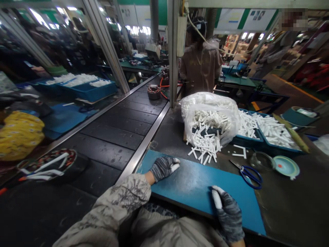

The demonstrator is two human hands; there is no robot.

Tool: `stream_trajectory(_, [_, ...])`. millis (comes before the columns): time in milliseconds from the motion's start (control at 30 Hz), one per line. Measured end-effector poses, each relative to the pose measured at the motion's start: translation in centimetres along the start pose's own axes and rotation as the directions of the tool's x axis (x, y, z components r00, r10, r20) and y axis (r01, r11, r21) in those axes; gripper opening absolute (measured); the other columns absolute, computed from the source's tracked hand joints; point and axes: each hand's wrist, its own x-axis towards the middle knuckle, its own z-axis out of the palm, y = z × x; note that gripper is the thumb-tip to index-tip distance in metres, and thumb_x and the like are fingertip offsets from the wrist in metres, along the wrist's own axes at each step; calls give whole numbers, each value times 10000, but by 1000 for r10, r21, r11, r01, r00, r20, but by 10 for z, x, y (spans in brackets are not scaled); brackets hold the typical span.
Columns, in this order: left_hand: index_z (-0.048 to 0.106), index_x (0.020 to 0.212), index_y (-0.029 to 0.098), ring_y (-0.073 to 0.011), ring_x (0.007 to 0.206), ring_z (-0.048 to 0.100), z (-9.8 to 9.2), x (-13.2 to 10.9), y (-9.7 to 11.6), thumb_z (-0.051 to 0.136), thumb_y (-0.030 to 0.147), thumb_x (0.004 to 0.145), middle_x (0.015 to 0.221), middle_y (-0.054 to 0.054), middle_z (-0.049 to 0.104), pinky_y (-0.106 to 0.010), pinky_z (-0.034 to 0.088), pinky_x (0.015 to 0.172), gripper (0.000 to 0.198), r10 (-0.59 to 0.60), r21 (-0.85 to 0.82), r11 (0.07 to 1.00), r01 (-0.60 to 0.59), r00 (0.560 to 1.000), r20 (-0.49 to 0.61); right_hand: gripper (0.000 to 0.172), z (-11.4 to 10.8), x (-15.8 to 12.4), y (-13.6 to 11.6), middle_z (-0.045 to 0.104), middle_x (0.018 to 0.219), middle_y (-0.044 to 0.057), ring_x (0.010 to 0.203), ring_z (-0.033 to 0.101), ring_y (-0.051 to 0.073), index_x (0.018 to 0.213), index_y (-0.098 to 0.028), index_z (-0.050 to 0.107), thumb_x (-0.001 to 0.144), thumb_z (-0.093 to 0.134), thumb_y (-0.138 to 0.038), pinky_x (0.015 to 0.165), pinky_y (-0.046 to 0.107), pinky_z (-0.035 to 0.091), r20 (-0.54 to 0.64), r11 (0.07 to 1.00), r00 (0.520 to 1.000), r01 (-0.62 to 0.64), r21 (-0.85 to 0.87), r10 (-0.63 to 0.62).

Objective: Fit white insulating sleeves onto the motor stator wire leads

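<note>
My left hand wears a dark grey streaked glove with white fingertips. It rests on the left part of a blue mat, fingers loosely bent, with nothing visible in them. Over the mat's front right part is my right hand, gloved the same way; its white-tipped thumb and finger lie slightly apart and hold nothing I can see. Beyond the mat, short white sticks spill from a clear plastic bag. Scissors with blue handles lie across the mat's right edge, partly open.
A slatted black conveyor runs along my left, carrying round containers of parts. Blue trays of white pieces stand at right, near a glass jar and pale green lid. A person stands beyond the metal post.
</note>
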Motion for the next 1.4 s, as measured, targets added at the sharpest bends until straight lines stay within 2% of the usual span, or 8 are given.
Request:
stream_trajectory(467, [835, 1168, 248, -201, 991, 824, 1, 1, -2, 699, 318, 1000, 1091, -31, 861, -285, 627, 972, 227, 12, 17, 1000, -12, 1000, -18, 494, -1, 2, -1, 846, 1030, 124, 859, 831, 331, 1085, -219, 827, 1091, 492, -582, 799, 508, 703, 17, 999, 999, 32, -43, -31])
stream_trajectory(700, [831, 1182, 250, -195, 969, 820, 0, 0, -1, 682, 326, 1007, 1088, -30, 861, -288, 623, 978, 242, 6, 5, 1000, -5, 1000, -15, 466, 2, 1, 2, 843, 1036, 137, 859, 824, 330, 1082, -227, 830, 1088, 507, -563, 792, 506, 699, 3, 998, 1000, 31, -49, -31])
stream_trajectory(967, [833, 1187, 247, -202, 941, 821, 1, 1, -3, 674, 342, 1007, 1074, -34, 862, -294, 633, 932, 259, 0, 14, 1000, 0, 1000, 3, 403, 1, 2, -1, 848, 1030, 105, 858, 825, 293, 1119, -214, 811, 1107, 526, -499, 800, 443, 682, -18, 991, 994, 109, -76, -111])
stream_trajectory(1100, [834, 1176, 253, -204, 990, 822, 2, 1, -4, 678, 342, 1005, 1094, -31, 861, -292, 628, 967, 248, 18, -11, 1000, -18, 999, -28, 428, 0, 1, 0, 845, 1034, 113, 860, 806, 290, 1115, -209, 816, 1102, 528, -525, 811, 438, 662, -13, 992, 995, 96, -79, -98])
stream_trajectory(1400, [834, 1180, 254, -215, 1023, 824, 3, 2, -6, 692, 345, 1003, 1111, -35, 859, -301, 627, 989, 244, 6, 9, 1000, -6, 1000, -21, 496, 1, 1, 0, 846, 1059, 115, 906, 813, 292, 1109, -224, 814, 1091, 497, -605, 853, 459, 667, 21, 1000, 1000, 2, -31, -1])
